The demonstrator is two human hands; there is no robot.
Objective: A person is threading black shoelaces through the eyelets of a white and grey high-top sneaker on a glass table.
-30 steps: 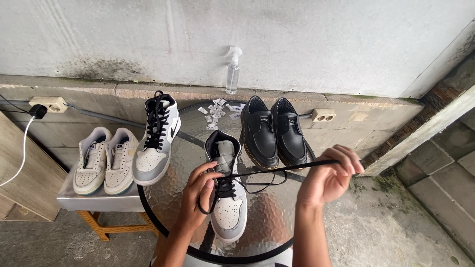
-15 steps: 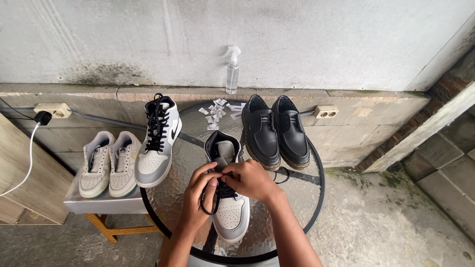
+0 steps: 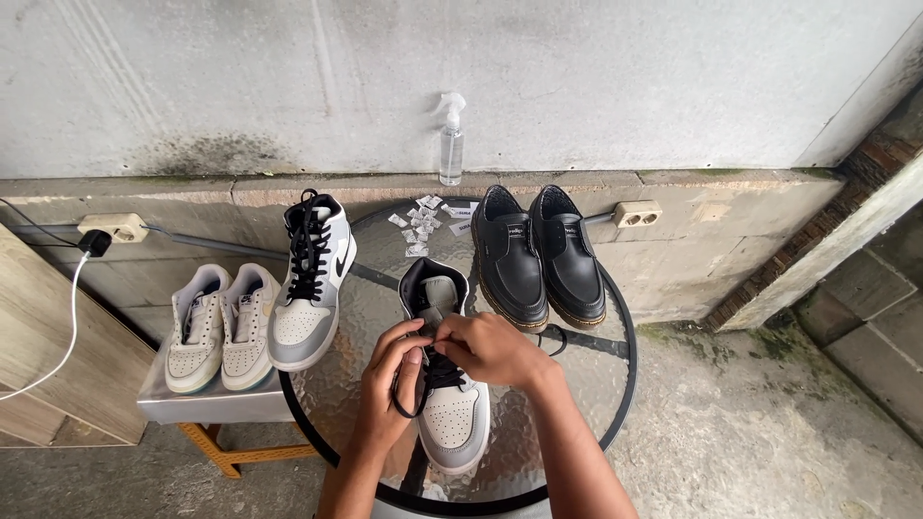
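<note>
Fingers of both hands pinch a black lace (image 3: 409,389) over the grey-and-white sneaker (image 3: 447,404) lying toe-toward-the-person on the round glass table (image 3: 615,317). Left hand (image 3: 394,370) curls at the shoe's left side, thumb and forefinger closed on the lace, which loops down below it. Right hand (image 3: 495,348) reaches across the tongue, fingertips closed on the lace beside the left ones. Just beyond stand a matching laced sneaker (image 3: 310,284) and black leather shoes (image 3: 538,255); pale sneakers (image 3: 221,327) sit on a side stand.
</note>
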